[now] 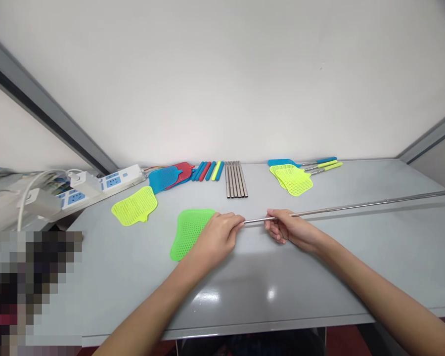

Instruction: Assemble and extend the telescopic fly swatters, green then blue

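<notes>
My left hand is closed round the neck of a bright green fly swatter head; the joint with the rod is hidden under the fingers. From there a thin metal telescopic rod, drawn out long, runs rightward past the edge of the view. My right hand pinches this rod between thumb and fingers, a short way from the left hand. Beyond my hands, several bare metal rods lie side by side, alongside several blue, red and yellow handle sleeves.
A loose yellow swatter head lies at left, near stacked blue and red heads. Whole swatters with handles lie at back right. Power strips with cables line the left edge. A wall closes off the grey table.
</notes>
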